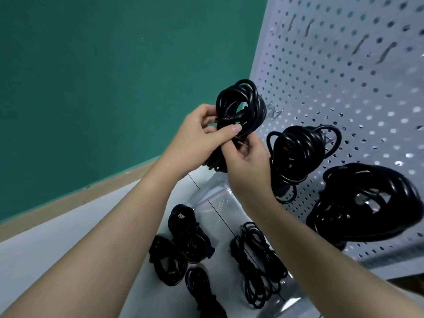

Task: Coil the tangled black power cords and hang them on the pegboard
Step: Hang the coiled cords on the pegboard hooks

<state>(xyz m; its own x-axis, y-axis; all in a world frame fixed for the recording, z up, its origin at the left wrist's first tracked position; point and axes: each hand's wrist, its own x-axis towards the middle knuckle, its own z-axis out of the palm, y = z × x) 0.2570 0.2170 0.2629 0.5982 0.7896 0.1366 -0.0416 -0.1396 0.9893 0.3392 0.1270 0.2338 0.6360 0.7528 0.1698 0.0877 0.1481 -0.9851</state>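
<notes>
Coil [241,104] of black cord at frame centre, held up just beside the pegboard [344,88]. Left hand [202,138] pinches the bundle with its thumb across the strands; right hand [247,161] curls round it below. Advice: keep loops gathered and slide the open eye over the bare hook [275,112] just right of it.

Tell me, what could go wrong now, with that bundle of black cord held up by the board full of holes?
The coiled cord is gripped by the left hand and right hand only at its lower part, so loops might spring loose before it reaches the bare hook. Swinging it toward the pegboard could also knock the hanging coil just beside it off its hook.
</notes>
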